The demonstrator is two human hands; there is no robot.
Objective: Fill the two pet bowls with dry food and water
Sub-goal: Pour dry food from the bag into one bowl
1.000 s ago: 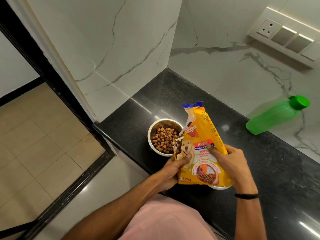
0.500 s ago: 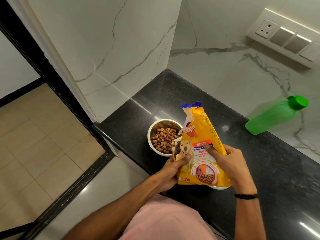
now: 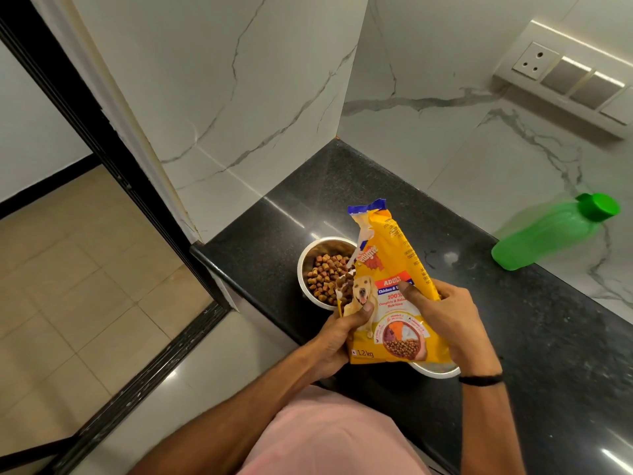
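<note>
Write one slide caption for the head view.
Left hand and right hand hold the food bag near a bowl of kibble on the counter.

Warm, fairly bright indoor light is spread over the scene. White streaks of glare are caught on the polished black bench (image 3: 548, 337), near its far corner and at the lower right edge. The top rim of the switch panel (image 3: 575, 80) is lit up. The green bottle (image 3: 548, 234) is rendered soft and smeared. A dark shadow is cast on the bench beneath the food bag (image 3: 394, 269). The door frame (image 3: 144, 204) is bowed by wide-angle distortion.
</note>
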